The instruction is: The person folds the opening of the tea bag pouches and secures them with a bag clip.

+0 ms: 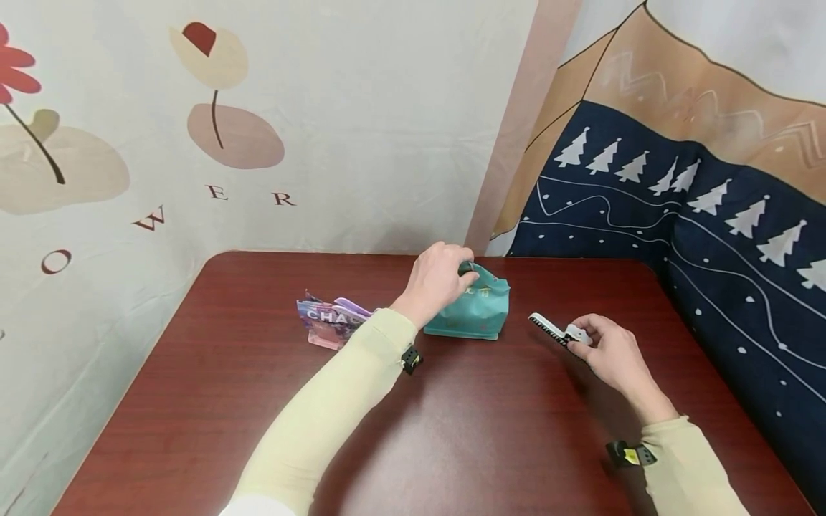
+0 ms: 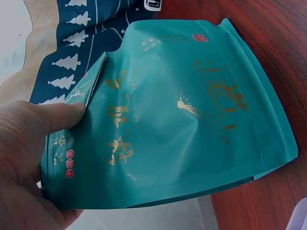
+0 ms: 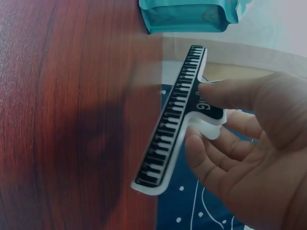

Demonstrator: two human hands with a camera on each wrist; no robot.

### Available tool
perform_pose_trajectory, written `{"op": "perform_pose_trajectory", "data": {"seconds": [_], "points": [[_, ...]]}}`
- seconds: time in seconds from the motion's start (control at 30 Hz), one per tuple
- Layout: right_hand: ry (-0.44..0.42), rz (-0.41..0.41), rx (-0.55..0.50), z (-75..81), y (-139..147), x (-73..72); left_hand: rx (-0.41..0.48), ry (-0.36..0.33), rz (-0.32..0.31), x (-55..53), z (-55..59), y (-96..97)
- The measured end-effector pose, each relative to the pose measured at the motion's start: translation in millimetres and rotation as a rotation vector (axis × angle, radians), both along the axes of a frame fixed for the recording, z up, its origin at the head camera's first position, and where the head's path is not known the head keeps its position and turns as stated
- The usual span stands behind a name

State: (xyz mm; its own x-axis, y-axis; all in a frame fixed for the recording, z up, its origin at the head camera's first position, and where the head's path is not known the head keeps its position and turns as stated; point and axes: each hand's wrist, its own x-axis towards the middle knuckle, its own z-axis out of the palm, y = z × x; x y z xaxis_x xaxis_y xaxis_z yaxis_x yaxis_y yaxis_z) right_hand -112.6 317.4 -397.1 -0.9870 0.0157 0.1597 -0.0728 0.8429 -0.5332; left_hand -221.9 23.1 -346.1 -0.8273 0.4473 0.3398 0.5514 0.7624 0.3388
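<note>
My left hand (image 1: pixel 439 279) holds the top of a teal foil pouch (image 1: pixel 474 312) at the back middle of the table. In the left wrist view the thumb presses on the folded-over top edge of the pouch (image 2: pixel 177 115), which carries gold writing. To the right, my right hand (image 1: pixel 613 355) pinches a long clip (image 1: pixel 548 327) by its handle, over the table. Black and white piano keys are printed along the bar of that clip (image 3: pixel 170 124), as the right wrist view shows, with the thumb on one side of the handle and fingers on the other.
Left of the teal pouch stands a small purple and pink bag (image 1: pixel 323 322) with a lilac clip (image 1: pixel 351 307) at its top, partly behind my left sleeve. Under everything is a dark red wooden table (image 1: pixel 193 401). Printed cloths (image 1: pixel 387 129) hang behind the table and along its right side.
</note>
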Motion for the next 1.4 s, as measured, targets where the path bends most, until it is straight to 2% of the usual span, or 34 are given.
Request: {"op": "perform_pose_trajectory", "data": {"seconds": [0.73, 0.97, 1.4], "points": [[0.188, -0.095, -0.051, 3.0, -10.1, -7.3, -0.003, 0.006, 0.004, -0.4, 0.2, 0.2], [0.19, -0.107, -0.063, 4.3, -10.4, -7.3, -0.005, 0.008, 0.004, -0.3, 0.7, 0.3], [0.188, -0.073, -0.064, 12.9, -19.0, -11.7, -0.006, 0.016, 0.004, -0.7, -0.5, 0.3]]}}
